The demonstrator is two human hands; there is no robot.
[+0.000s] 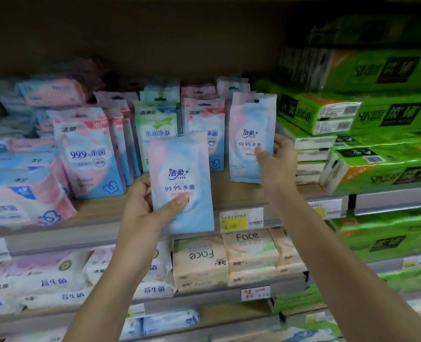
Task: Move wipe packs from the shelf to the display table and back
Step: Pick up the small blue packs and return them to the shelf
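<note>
**Both hands raised, each gripping a pack**

Both forearms are bare and reach up and forward from the lower frame edge. Left hand (147, 206): thumb lies across the front of the lower pack (181, 169), fingers curled behind its left edge. Right hand (276, 161): higher and further out, thumb on the front of the upper pack (250, 124), fingers wrapped behind its right edge. Hands well apart.

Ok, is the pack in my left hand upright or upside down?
Upright: the left hand holds the wipe pack vertically, its print reading right way up.
</note>
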